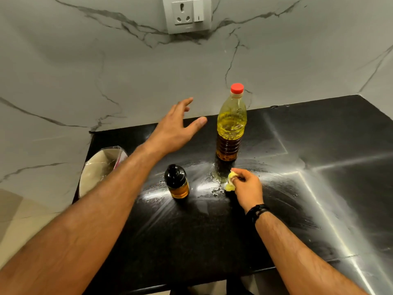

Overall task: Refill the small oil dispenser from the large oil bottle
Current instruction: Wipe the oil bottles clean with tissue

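So the large oil bottle (230,124) stands upright toward the back edge of the black bench (319,188), red cap (237,88) screwed on, yellow oil filling most of it. The small oil dispenser (177,182) sits closer to the front and a bit toward the left edge, well apart from the bottle, black lid on and amber oil in its lower half.

Left hand (176,126) hangs in the air over the back-left part of the bench, fingers spread wide and straight, holding nothing, thumb pointing at the big bottle but not touching it. Right hand (247,188) is down on the bench just in front of the bottle, fingers curled round a crumpled yellow wad (230,183), can't tell if it's tissue or cloth. There's a black band (258,211) on that wrist.

Bench surface around the wad looks smeary with wet streaks and little droplets (214,189). A pale bowl (100,169) with clear wrap sits at the left edge. White wall socket (187,13) on the marble wall behind.
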